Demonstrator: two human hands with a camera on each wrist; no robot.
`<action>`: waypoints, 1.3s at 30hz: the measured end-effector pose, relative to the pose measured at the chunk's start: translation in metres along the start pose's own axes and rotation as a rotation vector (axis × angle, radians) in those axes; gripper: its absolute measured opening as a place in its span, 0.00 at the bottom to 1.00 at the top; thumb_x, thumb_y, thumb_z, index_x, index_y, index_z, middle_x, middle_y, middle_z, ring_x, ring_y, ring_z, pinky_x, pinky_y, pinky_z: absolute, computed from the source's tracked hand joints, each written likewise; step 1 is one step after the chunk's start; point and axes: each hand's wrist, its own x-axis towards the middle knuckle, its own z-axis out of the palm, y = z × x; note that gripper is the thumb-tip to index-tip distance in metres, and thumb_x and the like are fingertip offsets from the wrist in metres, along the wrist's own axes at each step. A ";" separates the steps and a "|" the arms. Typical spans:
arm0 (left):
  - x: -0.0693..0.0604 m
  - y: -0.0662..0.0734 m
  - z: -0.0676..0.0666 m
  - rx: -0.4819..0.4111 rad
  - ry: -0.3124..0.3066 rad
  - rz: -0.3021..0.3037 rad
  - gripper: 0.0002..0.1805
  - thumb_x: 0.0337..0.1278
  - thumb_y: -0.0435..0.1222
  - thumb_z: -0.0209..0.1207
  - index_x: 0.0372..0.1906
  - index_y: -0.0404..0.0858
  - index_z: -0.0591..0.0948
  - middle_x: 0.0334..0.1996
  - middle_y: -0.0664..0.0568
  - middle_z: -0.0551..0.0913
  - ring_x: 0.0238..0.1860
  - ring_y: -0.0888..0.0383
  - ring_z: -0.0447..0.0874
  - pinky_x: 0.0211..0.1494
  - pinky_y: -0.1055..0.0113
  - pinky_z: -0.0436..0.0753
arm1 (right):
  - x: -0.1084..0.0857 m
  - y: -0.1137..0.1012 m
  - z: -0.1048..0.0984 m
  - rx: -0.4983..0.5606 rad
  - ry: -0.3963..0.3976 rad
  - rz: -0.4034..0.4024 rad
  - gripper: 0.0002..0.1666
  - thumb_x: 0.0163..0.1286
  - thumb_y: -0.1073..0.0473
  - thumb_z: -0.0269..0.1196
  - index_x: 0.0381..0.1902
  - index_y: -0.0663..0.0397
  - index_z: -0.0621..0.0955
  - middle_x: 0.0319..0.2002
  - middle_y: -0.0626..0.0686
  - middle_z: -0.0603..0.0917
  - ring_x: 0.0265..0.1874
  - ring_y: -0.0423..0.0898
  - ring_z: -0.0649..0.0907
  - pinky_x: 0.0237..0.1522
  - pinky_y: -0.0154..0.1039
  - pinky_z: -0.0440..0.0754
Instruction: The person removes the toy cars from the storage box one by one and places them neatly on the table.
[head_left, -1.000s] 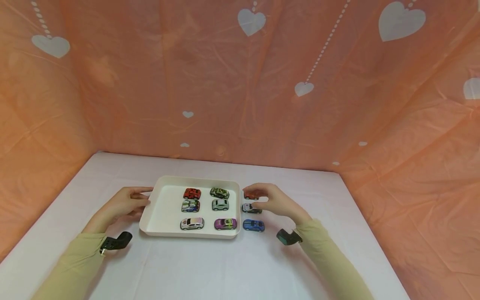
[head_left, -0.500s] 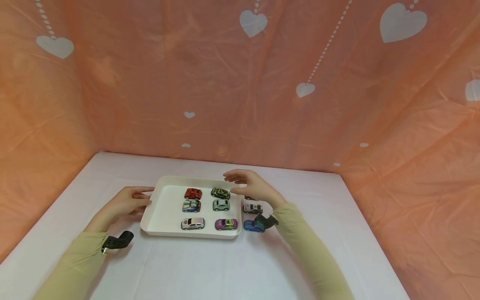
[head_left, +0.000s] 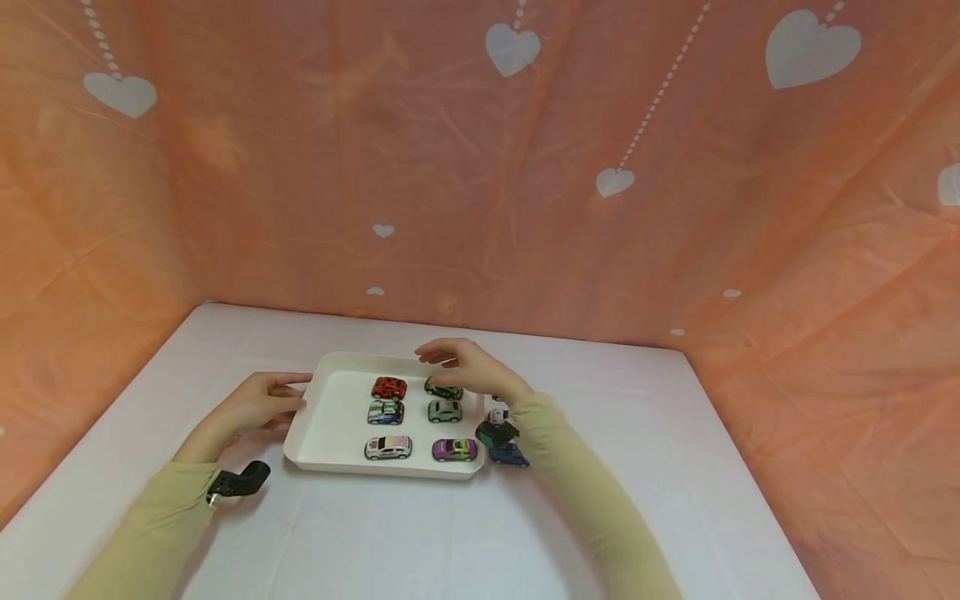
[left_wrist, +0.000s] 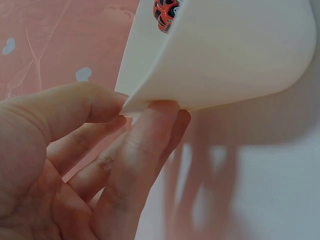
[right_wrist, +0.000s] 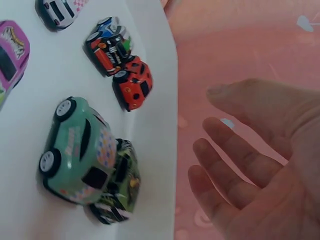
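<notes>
A white rectangular tray (head_left: 322, 433) lies on the table with several toy cars in it. At its left side my left hand (head_left: 255, 407) pinches the rim between thumb and fingers, as the left wrist view shows. My right hand (head_left: 468, 368) hovers over the back right rim, fingers loosely bent and nothing held. Below it, partly covered in the head view, is a green camouflage car (right_wrist: 125, 182); beside that is a mint green car (head_left: 445, 411). Also inside are a red spotted car (head_left: 389, 387), a blue-and-white car (head_left: 386, 412), a white checkered car (head_left: 388, 447) and a purple car (head_left: 454, 450).
Right of the tray, a blue toy car (head_left: 510, 455) and others stand mostly hidden behind my right wrist and its camera (head_left: 497, 433). A white cloth covers the table (head_left: 360, 533). Orange drapes with hearts (head_left: 450, 167) rise behind and at the sides.
My right hand has left the cars at the tray's right side, rising and moving left over the back right rim. My left hand stays at the tray's left rim. The cars remain in place.
</notes>
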 end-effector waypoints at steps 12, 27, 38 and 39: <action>-0.002 0.003 0.001 -0.003 0.005 -0.015 0.31 0.61 0.29 0.57 0.68 0.26 0.63 0.47 0.33 0.79 0.32 0.55 0.82 0.31 0.63 0.82 | 0.026 0.002 0.020 -0.150 -0.065 0.033 0.26 0.64 0.67 0.63 0.62 0.58 0.75 0.57 0.54 0.78 0.57 0.47 0.75 0.57 0.36 0.72; 0.000 0.001 0.001 -0.024 -0.003 0.018 0.31 0.61 0.28 0.57 0.67 0.24 0.63 0.46 0.32 0.79 0.32 0.54 0.84 0.31 0.62 0.83 | 0.043 0.000 0.039 -0.264 -0.092 0.042 0.26 0.63 0.68 0.64 0.61 0.58 0.76 0.54 0.54 0.79 0.55 0.47 0.76 0.56 0.33 0.72; -0.001 0.000 0.002 -0.013 0.001 0.018 0.31 0.61 0.29 0.57 0.67 0.25 0.63 0.46 0.32 0.79 0.32 0.53 0.84 0.31 0.62 0.83 | 0.046 0.000 0.054 -0.305 -0.115 0.094 0.25 0.65 0.67 0.63 0.61 0.52 0.77 0.56 0.48 0.78 0.46 0.37 0.74 0.45 0.27 0.72; -0.001 0.000 0.002 -0.015 0.000 0.019 0.31 0.61 0.29 0.57 0.67 0.24 0.63 0.46 0.32 0.79 0.32 0.53 0.84 0.31 0.62 0.83 | 0.046 0.000 0.055 -0.316 -0.115 0.090 0.25 0.65 0.67 0.62 0.60 0.52 0.77 0.57 0.48 0.78 0.46 0.38 0.74 0.45 0.27 0.72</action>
